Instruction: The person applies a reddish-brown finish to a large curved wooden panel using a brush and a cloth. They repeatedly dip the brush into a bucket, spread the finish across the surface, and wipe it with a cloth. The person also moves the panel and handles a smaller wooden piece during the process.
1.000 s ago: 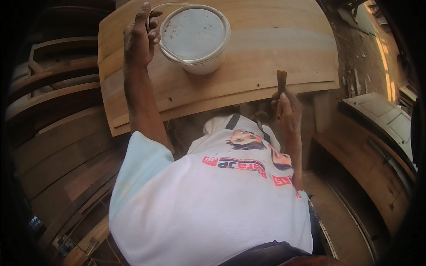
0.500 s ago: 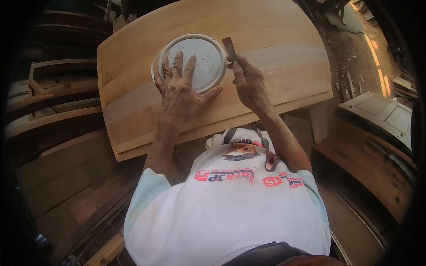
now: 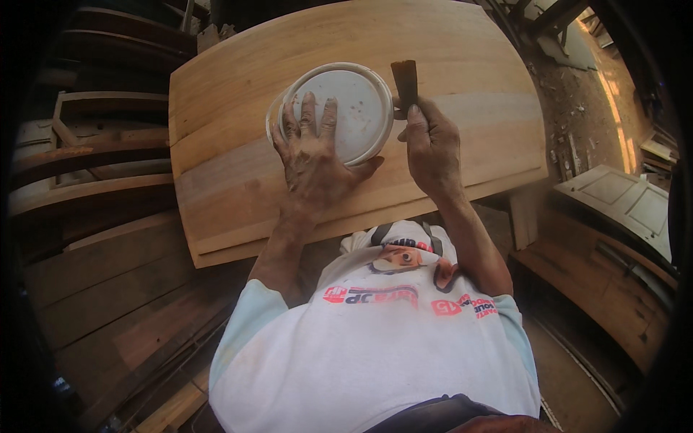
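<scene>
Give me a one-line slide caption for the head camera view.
Left hand pressed flat on a white bucket lid, right hand holding a brown scraper beside it.

A broad panel of pale wooden boards, its grain running side to side, forms the surface. To its left, dark curved wooden frames are stacked one behind another, and brown wooden planks lie below them. At the right, a grey panelled door leaf lies flat beside a patch of dusty ground catching sunlight. The person wears a white printed T-shirt.
</scene>
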A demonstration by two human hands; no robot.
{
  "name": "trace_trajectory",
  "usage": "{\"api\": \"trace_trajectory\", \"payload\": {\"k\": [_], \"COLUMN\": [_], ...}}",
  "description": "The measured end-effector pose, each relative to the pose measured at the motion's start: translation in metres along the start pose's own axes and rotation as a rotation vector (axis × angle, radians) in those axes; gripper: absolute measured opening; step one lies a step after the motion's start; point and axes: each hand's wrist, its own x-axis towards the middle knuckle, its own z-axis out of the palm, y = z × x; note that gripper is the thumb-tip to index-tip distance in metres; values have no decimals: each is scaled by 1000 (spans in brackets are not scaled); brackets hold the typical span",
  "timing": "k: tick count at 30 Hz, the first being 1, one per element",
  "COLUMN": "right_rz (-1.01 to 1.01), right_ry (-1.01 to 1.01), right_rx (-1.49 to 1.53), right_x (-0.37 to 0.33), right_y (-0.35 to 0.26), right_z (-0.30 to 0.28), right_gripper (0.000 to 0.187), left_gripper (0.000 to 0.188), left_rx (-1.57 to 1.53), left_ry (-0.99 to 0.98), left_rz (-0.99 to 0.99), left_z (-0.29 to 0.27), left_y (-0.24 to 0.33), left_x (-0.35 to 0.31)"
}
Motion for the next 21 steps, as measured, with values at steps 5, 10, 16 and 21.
{"api": "trace_trajectory", "payload": {"k": [5, 10, 16, 21], "right_rz": [-119, -289, -416, -46], "right_ry": [-90, -186, -550, -502], "right_rx": [149, -307, -1042, -1007], "right_x": [11, 5, -21, -44], "right_y": [-23, 14, 33, 47], "right_z": [-13, -18, -79, -132], "right_gripper": [31, 35, 51, 41], "left_gripper": [93, 86, 76, 77], "left_rx": [-144, -692, -690, -600], "left_ry": [122, 168, 165, 128], "left_rz": [10, -147, -84, -84], "left_z": [-4, -22, -29, -25], "left_y": [-5, -20, -28, -12], "left_x": [-1, -2, -2, 3]}}
